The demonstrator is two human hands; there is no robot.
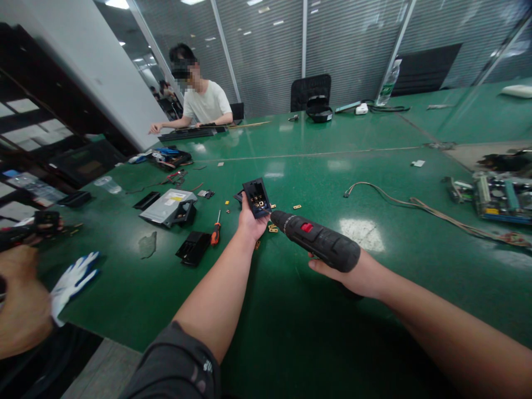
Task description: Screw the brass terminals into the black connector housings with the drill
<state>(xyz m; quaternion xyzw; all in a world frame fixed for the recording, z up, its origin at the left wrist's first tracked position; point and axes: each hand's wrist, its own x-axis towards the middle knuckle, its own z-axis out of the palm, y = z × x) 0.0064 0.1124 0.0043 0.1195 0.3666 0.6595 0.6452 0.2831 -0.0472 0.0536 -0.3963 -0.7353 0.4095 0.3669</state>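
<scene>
My left hand [252, 221] is closed round a small black plastic housing [255, 191], its open side tilted toward me with brass-coloured metal parts inside. In my right hand [361, 274] is a black cordless drill [318, 238] with a red switch on top. The drill's bit points left into the lower edge of the housing; whether it touches a screw is too small to tell. Several small brass plates [273, 228] lie on the table around my left hand. Left of them rest an orange-handled screwdriver [215, 233] and another black housing [193, 247].
A silver disc drive [168, 206] sits left of centre on the green table [307, 310]. A white work glove [75, 280] lies near a co-worker's arm [25, 310]. Cables [419, 202] run toward circuit boards [499, 197] at right. Another person [205, 102] sits across the table.
</scene>
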